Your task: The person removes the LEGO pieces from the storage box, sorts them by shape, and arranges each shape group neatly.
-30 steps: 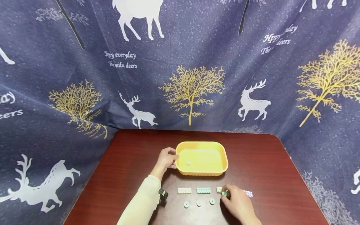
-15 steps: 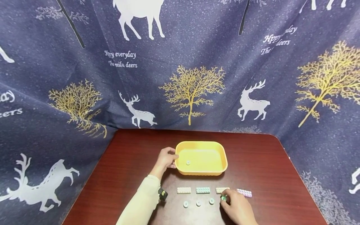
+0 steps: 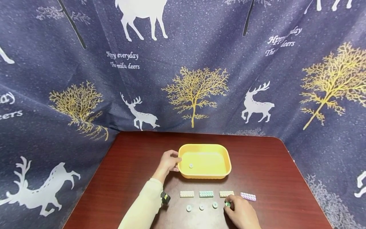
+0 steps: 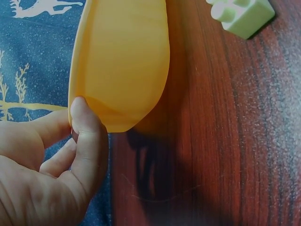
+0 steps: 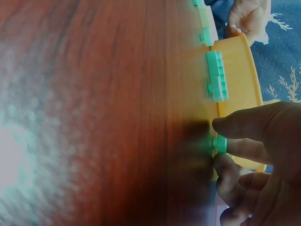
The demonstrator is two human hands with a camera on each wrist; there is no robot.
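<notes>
At the left end of a yellow plastic basin (image 3: 206, 176), my left hand (image 3: 169, 161) grips the rim between thumb and fingers. One small pale round piece (image 3: 191, 165) with a centre hole lies inside the basin. My right hand (image 3: 241, 210) is low over the table, thumb and fingers around a small green round piece (image 3: 227, 204). In the right wrist view that green piece (image 5: 221, 144) sits between the thumb and a fingertip at the table. Left of it lie three more round pieces, a white one (image 3: 189, 208), another white one (image 3: 201, 207) and a mint one (image 3: 215, 205).
Behind the round pieces runs a row of studded building bricks: cream (image 3: 187, 194), mint (image 3: 206, 194), pale yellow (image 3: 226, 193) and lilac (image 3: 248, 196). The red-brown table (image 3: 137, 149) meets a dark blue printed cloth (image 3: 183, 95) at the back and sides.
My right hand has drawn slightly toward me with the green round piece, uncovering more of the pale yellow and lilac bricks. The left hand keeps its grip on the basin.
</notes>
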